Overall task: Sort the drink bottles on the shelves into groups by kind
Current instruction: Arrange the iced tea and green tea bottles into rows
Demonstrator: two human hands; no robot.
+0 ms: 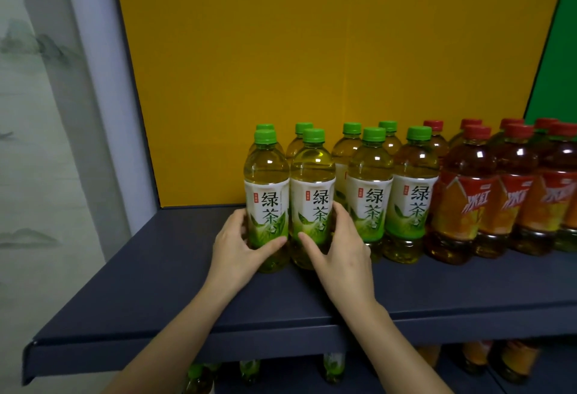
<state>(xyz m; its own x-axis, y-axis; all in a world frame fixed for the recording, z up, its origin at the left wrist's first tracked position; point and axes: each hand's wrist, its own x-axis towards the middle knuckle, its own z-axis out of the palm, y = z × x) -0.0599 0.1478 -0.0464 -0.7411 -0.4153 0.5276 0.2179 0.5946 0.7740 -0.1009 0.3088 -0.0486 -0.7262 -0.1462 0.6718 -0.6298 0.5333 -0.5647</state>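
Tidying the green-tea group, the person is curling the left grip (pixel 235 242) round the green-capped clear plastic tea bottle (pixel 267 193) farthest from the red-capped brown-tea bottles (pixel 468 200), and the right grip (pixel 340 247) round its green-capped neighbour (pixel 312 197). Both bottles are standing on the dark blue shelf (pixel 156 268). Sliding them toward the red-capped row is probably coming next, with the rear green bottles (pixel 303 127) limiting room.

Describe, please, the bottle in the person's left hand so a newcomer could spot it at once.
On the dark blue shelf before the yellow back panel, find the front row of green-capped bottles. The leftmost bottle, gripped by the left hand, is the one: bare shelf lies to its left, while the next bottle is in the right hand.
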